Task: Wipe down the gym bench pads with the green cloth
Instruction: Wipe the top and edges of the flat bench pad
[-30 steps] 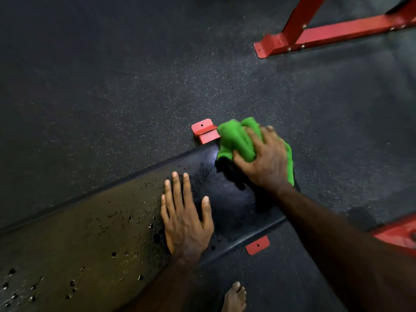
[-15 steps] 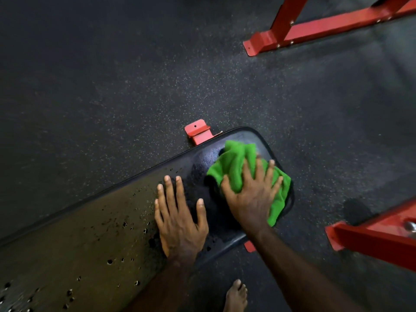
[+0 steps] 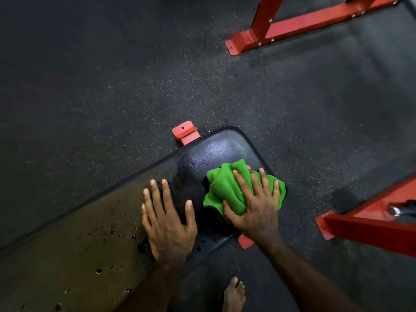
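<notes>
Left hand (image 3: 167, 224) flat, palm down, fingers straight and slightly spread, right hand (image 3: 254, 208) palm down, fingers splayed, thumb apparently tucked inward, both forearms reaching forward, bare foot (image 3: 234, 294) below

The bench pad (image 3: 94, 239) runs off the frame at 8 o'clock; the right hand (image 3: 254, 206) covers part of the green cloth (image 3: 222, 188); the red frame (image 3: 371, 224) is cut off at 3 o'clock

Beyond your grip you see a red frame (image 3: 301, 23) on the speckled floor (image 3: 112, 86); another red frame (image 3: 371, 224) right; your bare foot (image 3: 234, 293) below.
</notes>
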Action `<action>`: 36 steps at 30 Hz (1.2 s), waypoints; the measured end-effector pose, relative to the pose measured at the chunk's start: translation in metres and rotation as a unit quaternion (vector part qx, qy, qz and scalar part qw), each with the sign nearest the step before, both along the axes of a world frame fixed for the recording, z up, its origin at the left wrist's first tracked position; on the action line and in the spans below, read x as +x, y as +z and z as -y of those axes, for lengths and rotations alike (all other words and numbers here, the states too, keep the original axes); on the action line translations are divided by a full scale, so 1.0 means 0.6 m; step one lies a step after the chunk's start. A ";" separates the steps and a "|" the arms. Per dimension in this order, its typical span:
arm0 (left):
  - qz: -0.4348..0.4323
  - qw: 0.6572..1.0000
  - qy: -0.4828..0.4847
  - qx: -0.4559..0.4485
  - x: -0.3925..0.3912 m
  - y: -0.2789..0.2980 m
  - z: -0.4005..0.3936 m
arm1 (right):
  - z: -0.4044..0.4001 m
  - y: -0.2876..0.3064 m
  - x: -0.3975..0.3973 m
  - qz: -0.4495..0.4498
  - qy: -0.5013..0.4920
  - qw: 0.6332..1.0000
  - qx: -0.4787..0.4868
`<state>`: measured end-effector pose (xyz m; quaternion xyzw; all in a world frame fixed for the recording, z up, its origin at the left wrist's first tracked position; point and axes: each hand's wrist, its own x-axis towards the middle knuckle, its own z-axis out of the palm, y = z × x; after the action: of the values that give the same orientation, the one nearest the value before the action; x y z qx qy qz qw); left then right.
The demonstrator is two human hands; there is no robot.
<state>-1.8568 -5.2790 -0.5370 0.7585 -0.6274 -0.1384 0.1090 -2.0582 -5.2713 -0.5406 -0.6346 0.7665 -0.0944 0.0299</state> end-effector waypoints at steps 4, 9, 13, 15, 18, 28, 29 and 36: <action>0.000 1.000 0.004 -0.007 -0.003 -0.001 0.000 | -0.008 -0.003 0.047 0.134 -0.287 0.946 -0.072; -0.002 1.000 0.004 -0.015 -0.003 -0.002 0.000 | -0.063 -0.017 0.104 0.138 -0.183 0.972 -0.048; 0.002 1.000 0.002 -0.014 -0.003 -0.002 -0.001 | -0.061 -0.014 0.065 0.191 -0.205 0.957 -0.079; -0.001 1.000 0.002 -0.014 -0.003 -0.003 0.000 | -0.032 -0.012 0.099 0.272 -0.376 0.878 -0.121; 0.000 1.000 0.004 -0.018 -0.002 -0.004 -0.001 | -0.014 -0.002 0.131 0.286 -0.426 0.850 -0.119; 0.003 1.000 -0.001 -0.008 0.001 -0.008 -0.002 | 0.036 -0.008 0.058 0.178 -0.418 0.881 -0.131; 0.001 1.000 0.001 -0.009 0.001 -0.008 -0.002 | 0.023 -0.006 0.072 0.147 -0.368 0.912 -0.108; 0.002 1.000 -0.001 -0.015 0.001 -0.005 -0.004 | 0.031 0.000 0.002 0.048 -0.009 0.999 0.004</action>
<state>-1.8563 -5.2769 -0.5399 0.7565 -0.6302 -0.1277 0.1192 -2.0568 -5.2901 -0.5408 -0.6224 0.7702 -0.1216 0.0684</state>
